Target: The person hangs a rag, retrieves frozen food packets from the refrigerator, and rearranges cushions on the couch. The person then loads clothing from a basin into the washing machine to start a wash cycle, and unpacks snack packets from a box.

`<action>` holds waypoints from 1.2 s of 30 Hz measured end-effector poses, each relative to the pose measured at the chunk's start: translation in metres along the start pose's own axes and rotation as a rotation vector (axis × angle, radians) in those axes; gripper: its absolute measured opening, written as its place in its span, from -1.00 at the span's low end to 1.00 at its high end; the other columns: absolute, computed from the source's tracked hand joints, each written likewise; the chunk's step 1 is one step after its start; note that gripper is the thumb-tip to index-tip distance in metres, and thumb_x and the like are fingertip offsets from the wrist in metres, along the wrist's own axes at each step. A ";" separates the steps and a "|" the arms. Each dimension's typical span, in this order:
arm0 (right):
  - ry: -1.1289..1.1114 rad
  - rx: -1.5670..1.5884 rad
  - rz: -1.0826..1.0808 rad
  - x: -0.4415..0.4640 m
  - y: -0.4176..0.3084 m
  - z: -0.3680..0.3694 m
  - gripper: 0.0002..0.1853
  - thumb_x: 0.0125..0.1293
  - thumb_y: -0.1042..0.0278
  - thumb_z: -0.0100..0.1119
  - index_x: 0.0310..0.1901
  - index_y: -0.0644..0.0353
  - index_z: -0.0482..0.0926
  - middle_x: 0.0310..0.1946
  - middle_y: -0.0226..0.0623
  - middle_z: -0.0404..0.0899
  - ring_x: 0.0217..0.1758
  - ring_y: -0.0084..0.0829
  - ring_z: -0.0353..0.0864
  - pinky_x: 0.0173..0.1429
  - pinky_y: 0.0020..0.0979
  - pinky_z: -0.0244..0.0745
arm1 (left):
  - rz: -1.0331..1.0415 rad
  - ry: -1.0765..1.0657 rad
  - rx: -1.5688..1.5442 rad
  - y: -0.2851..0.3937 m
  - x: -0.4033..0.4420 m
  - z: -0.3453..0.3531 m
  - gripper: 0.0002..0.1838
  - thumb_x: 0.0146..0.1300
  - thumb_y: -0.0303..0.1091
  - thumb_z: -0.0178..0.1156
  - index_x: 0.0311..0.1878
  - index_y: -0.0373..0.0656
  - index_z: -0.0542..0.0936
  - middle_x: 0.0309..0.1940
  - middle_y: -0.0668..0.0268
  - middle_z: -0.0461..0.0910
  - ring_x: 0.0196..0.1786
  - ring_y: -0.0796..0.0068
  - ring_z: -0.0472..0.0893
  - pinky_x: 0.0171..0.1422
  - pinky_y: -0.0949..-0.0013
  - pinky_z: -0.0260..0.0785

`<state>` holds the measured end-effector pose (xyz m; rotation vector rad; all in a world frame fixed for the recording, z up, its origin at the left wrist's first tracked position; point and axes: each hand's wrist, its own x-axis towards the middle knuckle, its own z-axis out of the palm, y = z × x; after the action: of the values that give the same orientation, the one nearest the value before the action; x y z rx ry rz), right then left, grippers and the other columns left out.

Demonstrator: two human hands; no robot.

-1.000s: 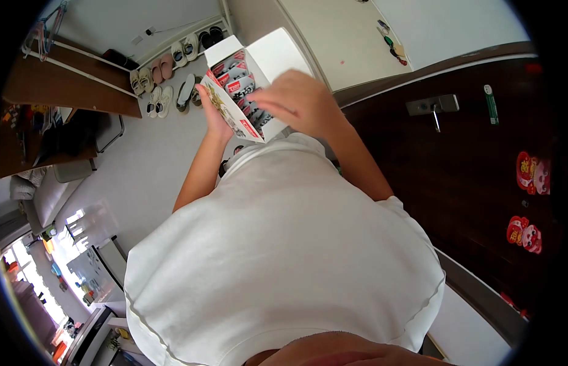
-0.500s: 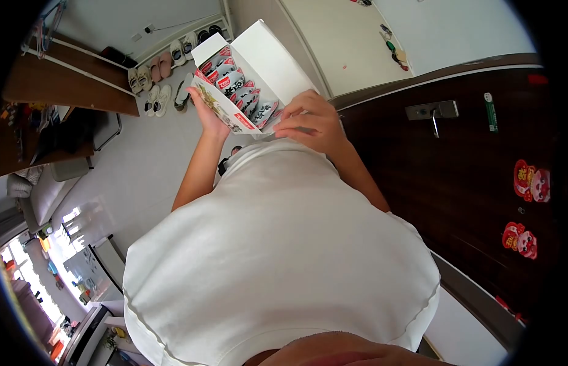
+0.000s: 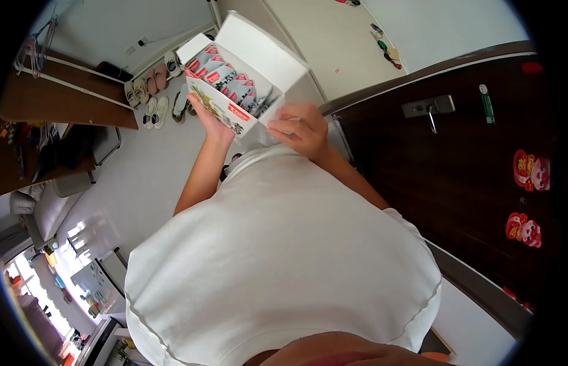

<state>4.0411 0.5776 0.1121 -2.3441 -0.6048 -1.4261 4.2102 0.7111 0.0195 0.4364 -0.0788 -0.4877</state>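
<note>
A white cardboard box (image 3: 218, 108) with red labels and printed pictures is held tilted in front of my chest. Its lid (image 3: 262, 52) stands raised on the far side. Inside lie several small white packets (image 3: 222, 77) with red and black print, in a row. My left hand (image 3: 212, 123) grips the box from its left side and underneath, the thumb along the printed wall. At the right end of the box, my right hand (image 3: 301, 129) has its fingers curled against the end wall; its fingertips are partly hidden.
To the right stands a dark door (image 3: 412, 165) with a metal handle (image 3: 431, 111). Several pairs of shoes (image 3: 154, 111) are on the floor at upper left, by a brown wooden furniture piece (image 3: 82, 91). Farther left is a sofa (image 3: 58, 207).
The box has shifted slightly left and its printed wall faces me more. My right hand has moved a little left and down along the box's end, its fingers more curled.
</note>
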 end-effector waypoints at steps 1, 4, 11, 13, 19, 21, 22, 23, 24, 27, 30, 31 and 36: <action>-0.004 -0.022 -0.016 0.006 -0.002 0.000 -0.69 -0.09 0.65 0.56 -0.28 0.10 0.74 -0.13 -0.33 0.66 -0.19 -0.36 0.66 -0.24 -0.42 0.60 | -0.001 0.038 -0.015 0.001 0.001 0.005 -0.05 0.43 0.58 -0.26 0.59 0.02 0.26 0.50 0.24 0.38 0.49 0.08 0.39 0.55 -0.10 0.29; -0.040 0.009 0.046 -0.007 0.010 0.000 -0.67 -0.01 0.66 0.55 -0.18 0.11 0.76 -0.04 -0.29 0.66 -0.14 -0.34 0.70 -0.18 -0.41 0.68 | 0.020 0.000 -0.003 0.004 0.004 0.012 -0.05 0.43 0.59 -0.29 0.59 0.05 0.26 0.49 0.27 0.38 0.46 0.13 0.42 0.54 -0.06 0.30; 0.103 0.055 0.142 0.014 0.015 0.008 -0.65 0.09 0.67 0.53 -0.08 0.16 0.72 -0.20 -0.30 0.70 -0.22 -0.32 0.68 -0.20 -0.40 0.59 | 0.025 -0.075 0.029 0.009 0.011 0.017 -0.05 0.42 0.60 -0.30 0.60 0.08 0.23 0.49 0.30 0.38 0.47 0.20 0.41 0.53 0.04 0.31; 0.056 0.000 0.133 0.017 0.016 0.010 -0.65 0.09 0.58 0.57 -0.07 0.10 0.74 -0.25 -0.41 0.66 -0.27 -0.37 0.64 -0.23 -0.39 0.57 | 0.031 -0.057 0.043 0.008 0.006 0.024 -0.05 0.42 0.60 -0.30 0.61 0.07 0.23 0.49 0.30 0.38 0.47 0.19 0.42 0.54 0.04 0.31; 0.014 0.220 0.253 0.026 0.019 -0.010 -0.61 0.04 0.58 0.60 -0.06 0.10 0.74 -0.24 -0.40 0.66 -0.30 -0.42 0.63 -0.26 -0.40 0.55 | 0.096 0.015 0.062 -0.001 0.014 0.037 -0.07 0.46 0.56 -0.32 0.56 0.00 0.28 0.44 0.26 0.43 0.42 0.13 0.47 0.50 -0.02 0.34; -0.038 0.192 0.228 0.031 0.025 -0.029 -0.61 0.05 0.63 0.56 -0.05 0.14 0.73 -0.20 -0.34 0.69 -0.24 -0.39 0.66 -0.22 -0.41 0.58 | 0.108 -0.044 0.023 0.001 0.023 0.029 -0.07 0.46 0.57 -0.33 0.54 -0.01 0.31 0.41 0.26 0.46 0.39 0.13 0.49 0.48 -0.02 0.36; -0.090 0.163 0.203 0.036 0.026 -0.035 -0.60 0.06 0.68 0.53 -0.04 0.19 0.71 -0.16 -0.28 0.72 -0.19 -0.36 0.70 -0.18 -0.42 0.60 | 0.114 -0.025 0.033 0.004 0.023 0.032 -0.06 0.46 0.57 -0.34 0.53 -0.03 0.33 0.37 0.23 0.49 0.35 0.12 0.52 0.44 -0.03 0.40; -0.090 0.164 0.205 0.045 0.024 -0.038 -0.60 0.06 0.68 0.53 -0.04 0.19 0.71 -0.16 -0.28 0.72 -0.19 -0.36 0.70 -0.18 -0.42 0.60 | 0.113 -0.023 0.035 0.006 0.024 0.030 -0.06 0.46 0.57 -0.34 0.53 -0.03 0.33 0.37 0.23 0.49 0.35 0.12 0.52 0.44 -0.03 0.40; -0.133 0.137 0.155 0.057 0.022 -0.042 -0.63 0.09 0.67 0.49 -0.04 0.20 0.71 -0.13 -0.28 0.71 -0.17 -0.36 0.70 -0.15 -0.41 0.61 | 0.117 -0.043 0.043 0.006 0.027 0.029 -0.07 0.46 0.57 -0.34 0.52 -0.03 0.34 0.36 0.23 0.50 0.34 0.12 0.53 0.42 -0.03 0.42; -0.238 0.079 0.112 0.082 0.013 -0.039 -0.71 0.15 0.63 0.42 -0.06 0.21 0.72 -0.09 -0.28 0.71 -0.14 -0.33 0.70 -0.11 -0.39 0.62 | 0.128 -0.072 0.055 0.016 0.026 0.039 -0.09 0.48 0.54 -0.35 0.51 -0.05 0.34 0.35 0.22 0.52 0.32 0.10 0.56 0.39 -0.05 0.46; -0.392 0.047 0.133 0.084 0.012 -0.025 -0.78 0.20 0.58 0.36 -0.10 0.22 0.73 -0.09 -0.28 0.70 -0.14 -0.29 0.70 -0.08 -0.36 0.62 | 0.098 0.029 0.168 0.025 0.021 0.038 -0.01 0.43 0.61 -0.35 0.49 -0.09 0.36 0.32 0.24 0.54 0.31 0.16 0.55 0.42 0.00 0.43; -0.482 0.044 0.148 0.081 0.016 -0.020 -0.82 0.23 0.56 0.34 -0.12 0.23 0.73 -0.10 -0.28 0.70 -0.15 -0.27 0.70 -0.07 -0.34 0.62 | 0.095 0.031 0.169 0.023 0.023 0.031 -0.01 0.43 0.61 -0.35 0.49 -0.09 0.36 0.32 0.24 0.54 0.31 0.16 0.55 0.42 0.00 0.43; -0.708 0.038 0.338 0.075 0.020 -0.001 -0.86 0.23 0.52 0.32 -0.17 0.21 0.72 -0.16 -0.31 0.67 -0.16 -0.24 0.69 -0.10 -0.29 0.62 | 0.007 -0.052 0.145 0.017 0.028 0.015 -0.07 0.44 0.59 -0.27 0.33 -0.11 0.52 0.15 0.30 0.63 0.15 0.31 0.62 0.29 0.19 0.49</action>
<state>4.0811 0.5738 0.1782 -2.7301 -0.3593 -0.4175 4.2394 0.7052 0.0397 0.5649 -0.1660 -0.4886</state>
